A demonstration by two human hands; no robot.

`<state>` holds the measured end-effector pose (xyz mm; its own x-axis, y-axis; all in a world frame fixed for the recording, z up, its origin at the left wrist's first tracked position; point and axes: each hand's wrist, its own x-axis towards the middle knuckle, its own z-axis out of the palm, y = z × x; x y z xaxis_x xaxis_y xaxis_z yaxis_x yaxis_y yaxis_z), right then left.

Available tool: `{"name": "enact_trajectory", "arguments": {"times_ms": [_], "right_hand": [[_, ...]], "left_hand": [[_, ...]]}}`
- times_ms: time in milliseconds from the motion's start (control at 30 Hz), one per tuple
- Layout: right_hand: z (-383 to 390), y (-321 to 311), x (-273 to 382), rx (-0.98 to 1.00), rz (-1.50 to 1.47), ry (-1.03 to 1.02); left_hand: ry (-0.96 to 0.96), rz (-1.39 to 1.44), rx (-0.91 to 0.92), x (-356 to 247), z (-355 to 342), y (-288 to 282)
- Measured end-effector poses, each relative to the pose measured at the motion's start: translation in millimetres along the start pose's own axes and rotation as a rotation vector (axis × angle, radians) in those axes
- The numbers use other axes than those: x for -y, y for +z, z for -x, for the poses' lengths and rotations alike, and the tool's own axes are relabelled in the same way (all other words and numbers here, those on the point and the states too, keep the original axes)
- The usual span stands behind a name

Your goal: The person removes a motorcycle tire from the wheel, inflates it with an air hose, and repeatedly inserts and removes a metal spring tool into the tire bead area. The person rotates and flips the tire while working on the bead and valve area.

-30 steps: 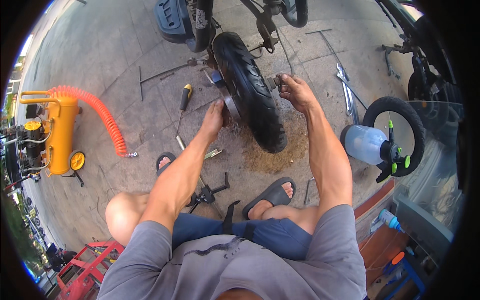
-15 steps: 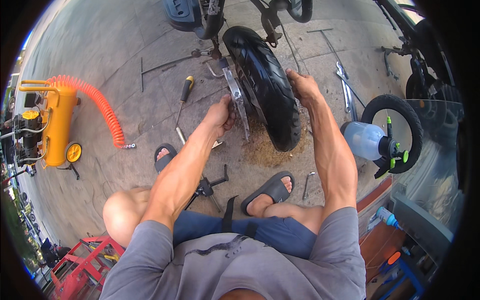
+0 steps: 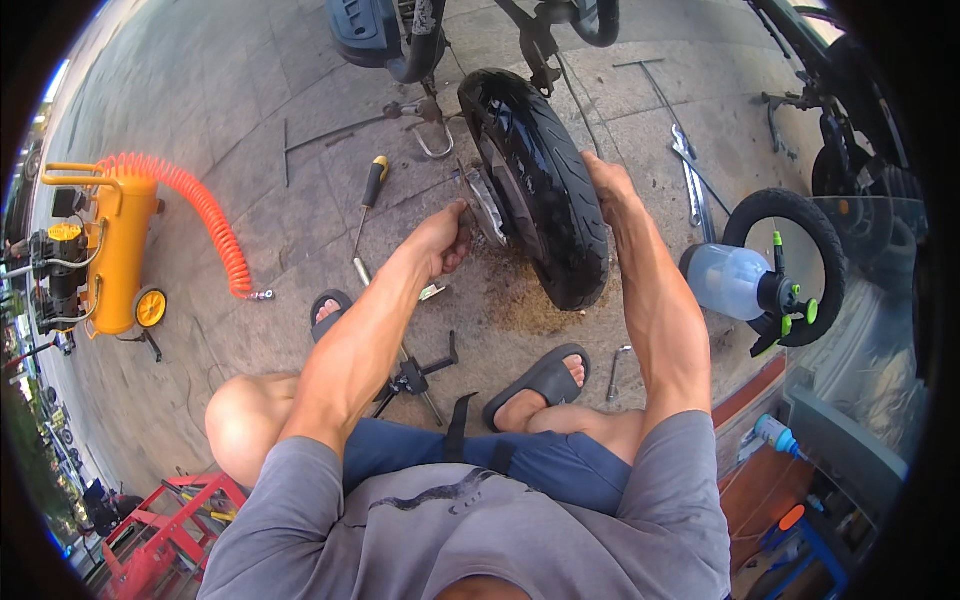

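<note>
A black-tyred wheel (image 3: 545,210) stands beneath the scooter's frame (image 3: 415,45), below its fork, with a silver metal plate (image 3: 482,208) along its left side. My left hand (image 3: 443,240) has curled fingers at the lower left edge of that plate, gripping it; the fingertips are partly hidden. My right hand (image 3: 612,182) grips the wheel from the right, its fingers mostly hidden behind the tyre. A bent metal hook (image 3: 440,148) sits left of the tyre's upper part. A dark, damp-looking stain (image 3: 535,315) spreads on the paving under the wheel.
Yellow-handled screwdriver (image 3: 374,183), orange compressor (image 3: 126,258) with coiled hose (image 3: 215,220), wrenches (image 3: 690,180), pump sprayer (image 3: 728,283) on a loose tyre (image 3: 830,250), black tool (image 3: 410,375) between my sandals (image 3: 535,390). Red rack (image 3: 170,525) lower left, another two-wheeler (image 3: 840,120) at right.
The wheel has shifted right, away from the fork's left side, and the plate moved with it. My right hand has moved right and a little down, following the wheel.
</note>
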<state>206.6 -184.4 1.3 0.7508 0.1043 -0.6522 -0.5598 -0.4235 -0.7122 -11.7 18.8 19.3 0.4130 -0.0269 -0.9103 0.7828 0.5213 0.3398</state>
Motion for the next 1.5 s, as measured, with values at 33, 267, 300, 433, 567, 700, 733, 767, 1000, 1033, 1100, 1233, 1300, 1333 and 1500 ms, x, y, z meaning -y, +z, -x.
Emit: {"name": "enact_trajectory", "arguments": {"times_ms": [33, 267, 300, 433, 567, 700, 733, 767, 1000, 1033, 1100, 1233, 1300, 1333, 1500], "right_hand": [[0, 1, -2, 0.002, 0.007, -0.006], [9, -2, -4, 0.284, -0.294, -0.031], [10, -5, -3, 0.347, -0.356, -0.040], [8, -6, -6, 0.473, -0.493, -0.083], [3, 0, -7, 0.424, -0.510, -0.154], [2, -1, -6, 0.374, -0.396, -0.173], [3, -4, -5, 0.364, -0.374, -0.176], [4, -5, -4, 0.351, -0.350, -0.175], [16, -12, 6, 0.315, -0.238, -0.136], [18, -11, 8, 0.290, -0.248, -0.116], [24, -8, 12, 0.231, -0.235, -0.089], [30, -1, 18, 0.112, -0.263, -0.047], [28, 2, 21, 0.099, -0.324, -0.027], [26, 3, 21, 0.049, -0.276, -0.010], [14, 9, 23, -0.091, -0.041, -0.046]], "left_hand": [[-0.007, -0.009, 0.004, 0, -4, -1], [0.304, -0.142, -0.090, -1, -12, -3], [0.373, -0.112, -0.087, 0, -13, -2], [0.609, -0.055, -0.077, 8, -19, -6], [0.749, -0.144, -0.086, 12, -29, -9], [0.752, -0.153, -0.130, 18, -33, -6], [0.742, -0.194, -0.163, 21, -32, -5], [0.733, -0.236, -0.200, 23, -30, -3], [0.471, -0.040, -0.058, 12, 6, 9], [0.424, -0.021, -0.081, 6, 12, 10], [0.340, -0.008, -0.097, -6, 22, 13], [0.236, -0.029, -0.088, -22, 30, 13], [0.213, -0.038, -0.073, -27, 26, 12], [0.202, -0.021, -0.066, -28, 24, 12], [0.139, 0.073, -0.007, -29, 10, 11]]}}
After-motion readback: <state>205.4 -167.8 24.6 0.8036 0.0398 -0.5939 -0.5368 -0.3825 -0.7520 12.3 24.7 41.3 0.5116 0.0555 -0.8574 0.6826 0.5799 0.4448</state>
